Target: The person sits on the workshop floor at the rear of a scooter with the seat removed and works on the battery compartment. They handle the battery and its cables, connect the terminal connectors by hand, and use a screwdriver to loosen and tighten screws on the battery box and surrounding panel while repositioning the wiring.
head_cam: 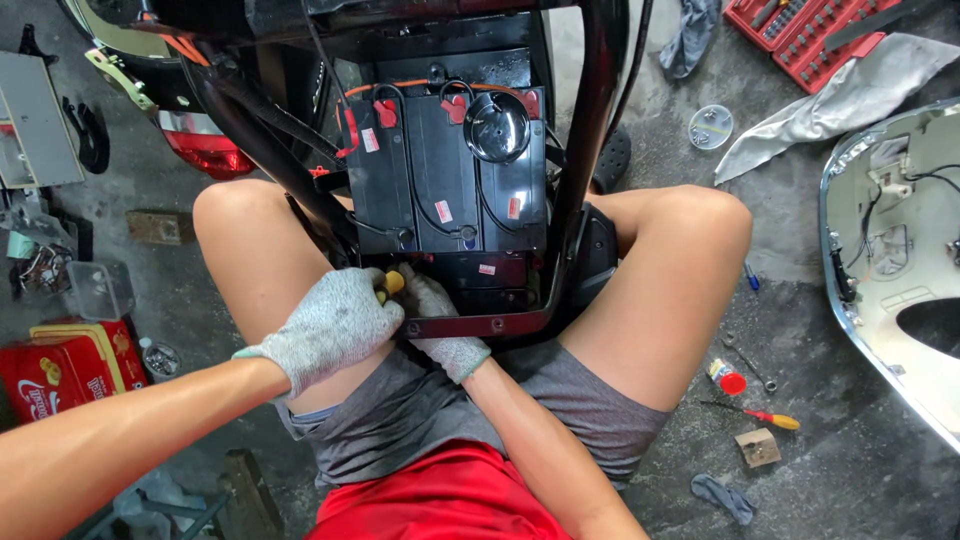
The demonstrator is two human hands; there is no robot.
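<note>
Batteries [450,170] sit inside the frame [590,150], between the person's knees.

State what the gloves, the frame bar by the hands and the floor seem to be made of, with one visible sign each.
Gloves, on the left hand and right hand: knitted fabric, grey and speckled, with ribbed cuffs.
Frame bar: probably painted metal, dark and glossy, with bolt heads.
Floor: likely concrete, matt grey, rough and stained.

Vehicle repair workshop: stained concrete floor [800,330], red socket set case [800,30], loose screwdriver [765,415], detached white body panel [900,270], exposed scooter frame [590,150] with battery pack [450,170].
</note>
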